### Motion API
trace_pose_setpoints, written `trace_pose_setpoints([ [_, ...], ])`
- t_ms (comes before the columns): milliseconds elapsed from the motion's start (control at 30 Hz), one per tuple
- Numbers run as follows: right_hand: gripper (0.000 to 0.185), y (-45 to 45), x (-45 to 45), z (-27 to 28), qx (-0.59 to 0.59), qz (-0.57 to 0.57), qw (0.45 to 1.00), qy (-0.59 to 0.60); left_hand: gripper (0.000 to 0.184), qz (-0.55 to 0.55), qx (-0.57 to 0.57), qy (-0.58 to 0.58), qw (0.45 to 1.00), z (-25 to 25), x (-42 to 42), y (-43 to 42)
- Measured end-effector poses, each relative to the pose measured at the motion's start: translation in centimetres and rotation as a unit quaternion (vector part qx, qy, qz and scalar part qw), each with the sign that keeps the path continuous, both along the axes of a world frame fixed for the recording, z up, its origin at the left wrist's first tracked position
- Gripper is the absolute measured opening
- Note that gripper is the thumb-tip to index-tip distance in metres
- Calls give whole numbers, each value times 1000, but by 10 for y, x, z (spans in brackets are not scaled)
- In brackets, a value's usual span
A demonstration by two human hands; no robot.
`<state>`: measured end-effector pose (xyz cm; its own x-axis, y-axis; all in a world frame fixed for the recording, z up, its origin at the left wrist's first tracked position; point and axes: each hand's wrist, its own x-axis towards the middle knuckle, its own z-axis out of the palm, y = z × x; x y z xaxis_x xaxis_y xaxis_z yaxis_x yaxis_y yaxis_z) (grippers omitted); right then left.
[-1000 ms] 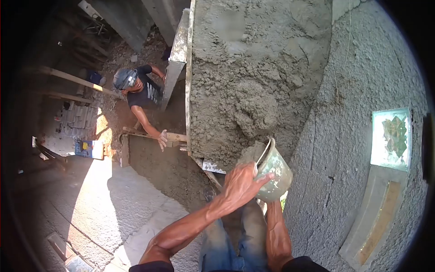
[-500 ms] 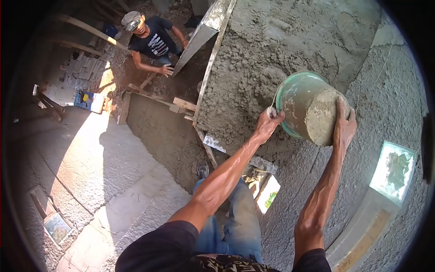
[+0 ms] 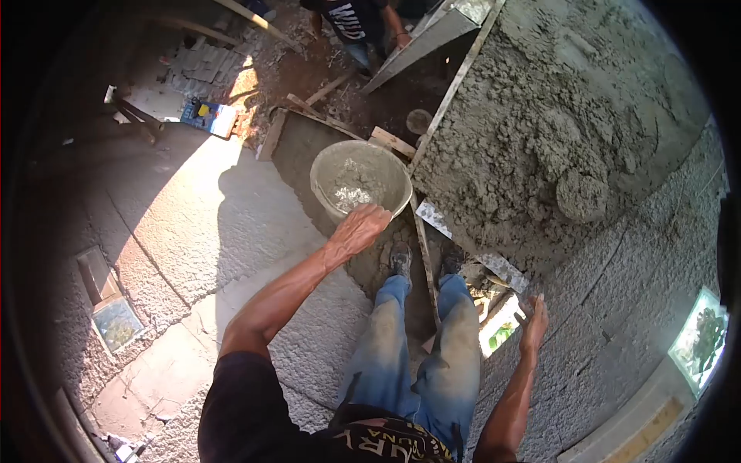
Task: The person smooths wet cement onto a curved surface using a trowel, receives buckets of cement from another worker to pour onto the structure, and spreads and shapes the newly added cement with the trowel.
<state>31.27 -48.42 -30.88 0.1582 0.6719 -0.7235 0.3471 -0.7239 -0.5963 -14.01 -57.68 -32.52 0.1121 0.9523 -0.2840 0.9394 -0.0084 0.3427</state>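
Observation:
The bucket (image 3: pixel 361 181) hangs from my left hand (image 3: pixel 361 228), whose fingers are closed at its near rim. Its mouth faces up, and wet grey residue coats the inside. To the right, my right hand (image 3: pixel 534 320) is off the bucket, held near the rough grey wall with nothing visible in it. A broad layer of wet, lumpy mortar (image 3: pixel 532 147) lies beyond a thin board edge (image 3: pixel 455 89), with a rounded heap on it.
A co-worker in a dark shirt (image 3: pixel 347 21) stands at the top beside a metal-faced beam (image 3: pixel 421 46). Wooden pieces (image 3: pixel 392 142) lie near the bucket. An opening (image 3: pixel 500 328) shows by my legs. Glass blocks (image 3: pixel 698 339) sit in the walls, and a blue bag (image 3: pixel 207 116) is at the left.
The bucket has gone from tipped over the mortar to upright on the left, carried by my left hand. My right hand has let go of its base. The co-worker appears higher in view.

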Motion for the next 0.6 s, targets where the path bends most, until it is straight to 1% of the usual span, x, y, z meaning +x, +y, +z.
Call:
trace_pose_setpoints([
  [33, 69, -19, 10, -16, -28, -11, 999, -35, 15, 3, -9, 26, 1000, -7, -23, -17],
  [67, 69, -36, 19, -39, -33, -9, 999, -37, 18, 0, -21, 40, 999, -12, -46, -38],
  [133, 65, -74, 47, -46, -98, 87, 985, -110, 27, 8, 40, 73, 996, -9, -98, -71],
  [167, 64, -92, 56, -46, -131, 101, 978, -130, 34, 31, -41, 97, 994, 11, -116, -66],
  [200, 63, -102, 58, -54, -157, 110, 971, -145, 34, 44, -77, 110, 990, 14, -140, -67],
  [233, 62, -113, 68, -63, -182, 113, 966, -144, 32, 45, -38, 109, 992, 6, -167, -73],
  [300, 61, -131, 79, -82, -231, 114, 956, -144, 26, 103, -58, 140, 983, 24, -195, -54],
  [333, 61, -137, 84, -88, -254, 109, 949, -149, 24, 106, -6, 168, 980, 20, -214, -49],
  [367, 60, -145, 93, -94, -267, 120, 944, -152, 25, 96, 9, 183, 978, 28, -225, -35],
  [400, 59, -139, 94, -108, -269, 136, 942, -149, 29, 90, 49, 200, 974, 20, -243, -30],
  [433, 56, -134, 90, -118, -268, 126, 944, -146, 33, 116, 64, 216, 967, 15, -256, -22],
  [467, 53, -134, 86, -127, -270, 116, 945, -145, 43, 99, 107, 262, 954, 13, -265, -12],
  [533, 43, -128, 86, -156, -239, 172, 948, -119, 54, 233, 86, 298, 922, 26, -225, 24],
  [567, 39, -136, 101, -196, -194, 256, 936, -145, 58, 238, 119, 257, 929, 11, -213, 23],
  [600, 39, -128, 97, -212, -196, 252, 936, -146, 62, 244, 155, 219, 932, -6, -201, 19],
])
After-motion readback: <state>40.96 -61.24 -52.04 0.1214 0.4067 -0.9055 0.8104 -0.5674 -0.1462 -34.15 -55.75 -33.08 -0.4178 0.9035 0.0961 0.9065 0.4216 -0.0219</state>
